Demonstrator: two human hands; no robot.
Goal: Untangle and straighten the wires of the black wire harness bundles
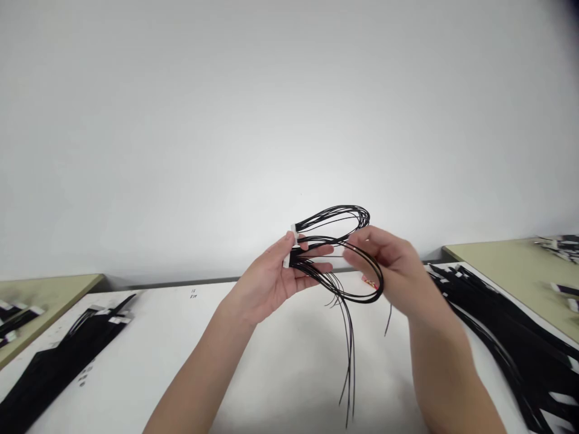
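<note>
A wire harness (362, 296) of thin black wires is held up above the table, looped in two bights. At its left end are two white connectors, an upper connector (295, 234) and a lower connector (286, 260). My left hand (271, 274) grips the connectors between thumb and fingers, its other fingers spread behind the wires. My right hand (389, 265) is closed at the right side of the loops, with thumb and fingertips pinched on the wires. Several loose wire ends hang down below the loops.
Bundles of black wires with white connectors lie on the white table (181, 337): a left bundle (67, 355) and a right bundle (502, 325). Yellowish side tables hold more wires. Something small and red (370, 282) shows behind the right hand. A pale wall (226, 120) stands behind.
</note>
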